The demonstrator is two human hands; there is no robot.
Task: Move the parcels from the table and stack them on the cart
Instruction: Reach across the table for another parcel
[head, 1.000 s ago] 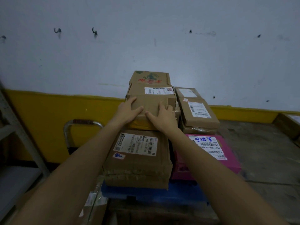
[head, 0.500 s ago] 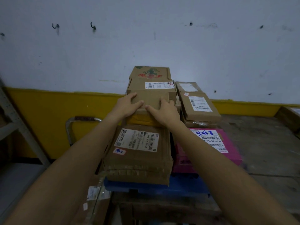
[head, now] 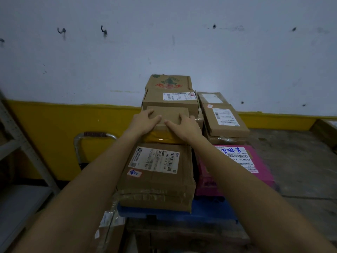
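Scene sits slightly higher in frame than 1 s ago (head tilt); both hands stay on the same small parcel, hold unchanged.

Frame ctr: small brown parcel [head: 169, 113] lies flat atop a yellow parcel [head: 164, 138], far edge against a labelled box [head: 169, 102]. A printed box [head: 168, 82] w/ green & red print tops that stack.

Left hand [head: 144, 123] rests on the parcel's left part, fingers [head: 150, 113] slightly spread across the top, thumb laid toward ctr. Right hand [head: 184, 127] rests on the right part, fingers close together & bent on the top, thumb stretched left along the near edge; thumbs nearly meet.

Below ctr: large brown parcel [head: 156, 172] w/ white label, beside a pink parcel [head: 235, 167] at right, both on the blue cart [head: 209, 210]. Two flat brown parcels [head: 226, 119] stacked above the pink one. Cart handle [head: 94, 135] at left of ctr, before a yellow wall band [head: 63, 128]. Metal shelving [head: 23, 148] at left edge; floor [head: 295, 161] at right.
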